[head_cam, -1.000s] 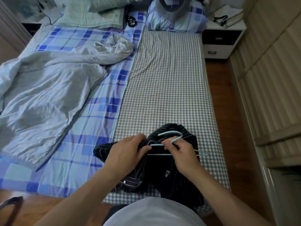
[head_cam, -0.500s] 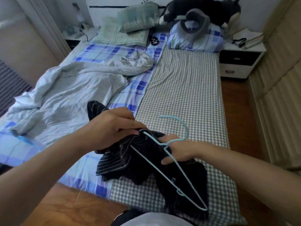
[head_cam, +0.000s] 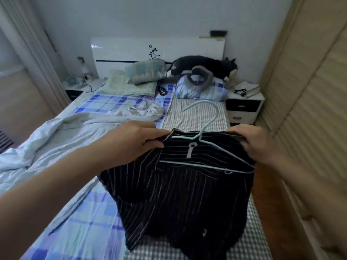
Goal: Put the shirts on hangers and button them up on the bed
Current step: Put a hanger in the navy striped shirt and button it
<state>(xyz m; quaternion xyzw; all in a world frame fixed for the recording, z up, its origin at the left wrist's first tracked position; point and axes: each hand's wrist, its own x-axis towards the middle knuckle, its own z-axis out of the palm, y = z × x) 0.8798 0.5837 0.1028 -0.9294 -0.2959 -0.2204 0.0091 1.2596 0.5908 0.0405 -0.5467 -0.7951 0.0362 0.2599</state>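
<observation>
A crumpled pale sheet (head_cam: 47, 139) is spread over the left half of the bed (head_cam: 195, 113). The dark striped shirt (head_cam: 184, 194) is held up above the bed's near end, its collar pinched by the left hand (head_cam: 131, 143) and the right hand (head_cam: 257, 145). A light blue hanger (head_cam: 204, 132) is seen inside it.

We have only one view, from a camera on the person's head at the near end of the bed (head_cam: 197, 113). It looks forward and slightly down along the bed to the far headboard (head_cam: 131, 51), close over both forearms; a wardrobe (head_cam: 309, 91) fills the right edge.
</observation>
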